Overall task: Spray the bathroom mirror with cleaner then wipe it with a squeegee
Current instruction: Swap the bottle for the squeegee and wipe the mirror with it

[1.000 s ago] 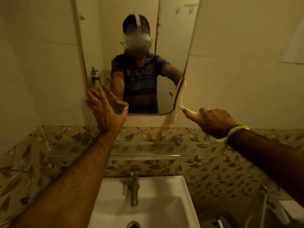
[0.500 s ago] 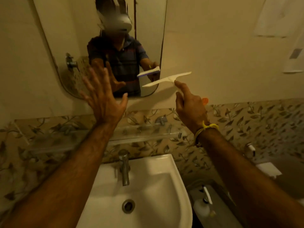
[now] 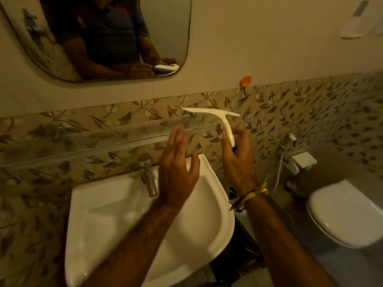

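Mirror (image 3: 165, 27) cut off by top edge, left hand (image 3: 178, 168) motion-blurred, toilet (image 3: 348, 214) partly out of frame

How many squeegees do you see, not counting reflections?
1. The squeegee is in the right hand, held over the glass shelf, below the mirror. No spray bottle visible.
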The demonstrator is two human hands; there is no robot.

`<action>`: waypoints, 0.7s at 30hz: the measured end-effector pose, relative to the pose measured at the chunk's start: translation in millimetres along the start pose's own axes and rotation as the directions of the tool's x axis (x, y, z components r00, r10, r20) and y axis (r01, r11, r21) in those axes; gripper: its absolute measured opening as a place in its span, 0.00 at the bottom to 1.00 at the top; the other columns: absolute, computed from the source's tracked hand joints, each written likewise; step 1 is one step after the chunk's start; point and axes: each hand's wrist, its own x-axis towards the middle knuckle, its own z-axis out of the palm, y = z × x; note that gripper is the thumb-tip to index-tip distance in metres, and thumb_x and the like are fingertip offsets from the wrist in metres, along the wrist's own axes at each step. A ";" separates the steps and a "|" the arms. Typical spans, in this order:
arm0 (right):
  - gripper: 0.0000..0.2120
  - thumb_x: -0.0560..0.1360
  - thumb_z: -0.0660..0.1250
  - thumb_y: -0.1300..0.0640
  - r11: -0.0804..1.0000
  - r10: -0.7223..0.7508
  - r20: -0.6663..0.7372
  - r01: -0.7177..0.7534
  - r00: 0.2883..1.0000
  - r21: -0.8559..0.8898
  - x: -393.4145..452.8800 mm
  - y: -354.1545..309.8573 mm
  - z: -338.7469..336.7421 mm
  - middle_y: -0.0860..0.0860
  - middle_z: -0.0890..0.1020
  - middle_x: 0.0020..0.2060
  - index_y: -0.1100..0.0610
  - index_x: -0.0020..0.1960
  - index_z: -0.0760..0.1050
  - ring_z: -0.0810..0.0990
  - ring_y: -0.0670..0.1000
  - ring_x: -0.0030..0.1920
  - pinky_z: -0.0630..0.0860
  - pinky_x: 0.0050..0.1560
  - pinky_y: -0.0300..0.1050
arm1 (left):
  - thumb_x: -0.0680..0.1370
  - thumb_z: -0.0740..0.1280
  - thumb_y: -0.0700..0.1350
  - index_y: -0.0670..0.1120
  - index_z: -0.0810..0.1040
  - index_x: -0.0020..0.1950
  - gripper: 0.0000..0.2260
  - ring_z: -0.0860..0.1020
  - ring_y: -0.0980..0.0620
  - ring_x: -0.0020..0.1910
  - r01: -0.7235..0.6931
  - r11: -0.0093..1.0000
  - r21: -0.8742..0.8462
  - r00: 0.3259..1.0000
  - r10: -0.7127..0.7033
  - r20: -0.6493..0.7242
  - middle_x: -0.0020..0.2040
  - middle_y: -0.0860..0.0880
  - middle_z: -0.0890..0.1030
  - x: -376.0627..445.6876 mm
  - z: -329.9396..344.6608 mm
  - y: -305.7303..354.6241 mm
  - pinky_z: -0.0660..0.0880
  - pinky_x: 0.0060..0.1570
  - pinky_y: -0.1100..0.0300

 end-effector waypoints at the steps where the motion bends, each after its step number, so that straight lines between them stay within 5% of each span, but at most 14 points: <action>1: 0.06 0.81 0.63 0.54 0.998 0.054 -0.037 -0.054 0.998 0.015 -8.3 6.0 -6.5 0.54 0.79 0.38 0.51 0.56 0.70 0.77 0.53 0.32 0.76 0.31 0.48 | 0.79 0.69 0.41 0.42 0.75 0.71 0.20 0.73 0.47 0.71 0.009 0.999 -0.040 0.999 -0.008 0.044 0.72 0.44 0.75 -16.8 6.4 1.2 0.71 0.67 0.59; 6: 0.05 0.81 0.63 0.54 0.954 0.299 -0.195 -0.285 0.934 0.096 -51.6 35.9 -42.5 0.57 0.77 0.36 0.56 0.53 0.73 0.74 0.53 0.28 0.74 0.26 0.44 | 0.80 0.67 0.45 0.47 0.79 0.67 0.15 0.81 0.49 0.58 0.187 0.976 -0.110 0.903 -0.127 0.410 0.62 0.49 0.83 -78.9 33.3 -5.4 0.74 0.56 0.60; 11: 0.07 0.82 0.62 0.57 0.872 0.488 -0.321 -0.471 0.812 0.133 -96.0 67.8 -74.5 0.57 0.76 0.31 0.61 0.53 0.74 0.74 0.53 0.27 0.73 0.24 0.43 | 0.83 0.63 0.50 0.48 0.72 0.74 0.20 0.74 0.49 0.68 0.317 0.948 0.022 0.607 -0.220 0.764 0.70 0.48 0.76 -123.0 71.9 -7.1 0.70 0.67 0.56; 17: 0.08 0.82 0.60 0.57 0.720 0.668 -0.400 -0.681 0.628 0.134 -118.5 117.9 -118.0 0.59 0.83 0.41 0.61 0.55 0.73 0.83 0.55 0.35 0.80 0.31 0.44 | 0.84 0.60 0.52 0.45 0.55 0.81 0.29 0.49 0.44 0.81 0.220 0.955 0.197 0.282 -0.256 0.924 0.82 0.44 0.52 -145.3 123.7 9.3 0.60 0.75 0.47; 21: 0.10 0.82 0.60 0.58 0.613 0.749 -0.392 -0.783 0.534 0.104 -114.1 162.9 -141.6 0.58 0.83 0.41 0.64 0.56 0.75 0.83 0.53 0.36 0.80 0.34 0.45 | 0.83 0.61 0.55 0.43 0.49 0.82 0.34 0.42 0.41 0.81 0.071 0.948 0.311 0.297 -0.318 0.900 0.82 0.40 0.44 -146.8 169.8 8.2 0.55 0.77 0.48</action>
